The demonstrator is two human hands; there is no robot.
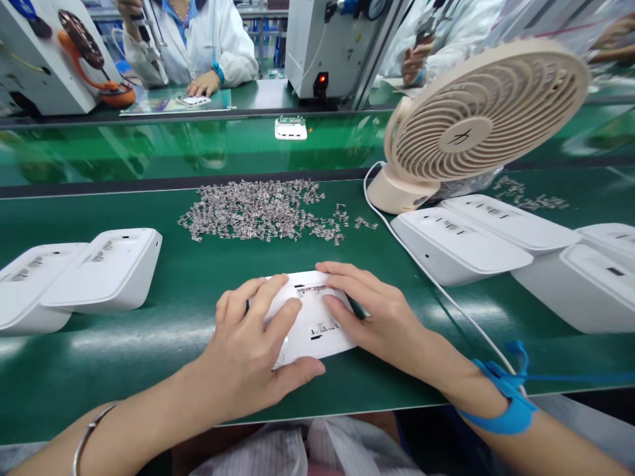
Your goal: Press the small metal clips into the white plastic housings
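A white plastic cover (305, 324) lies on the green bench in front of me, with small metal contacts and dark slots showing in two rows. My left hand (253, 340) grips its left side, the thumb along the near edge and the fingers across the top. On the right side, my right hand (384, 311) grips it too, its thumb and fingertips by the upper row of contacts. Both hands hide parts of the cover's sides. Just beyond it is a loose pile of small metal contacts (258, 210), with a few strays to the right.
White housings (106, 268) overlap at the left, and several more (461, 241) at the right. A beige fan (464, 135) stands behind these, its white cable (446, 287) crossing the bench. A white part (291, 129) sits on the green belt (213, 149). Co-workers work opposite.
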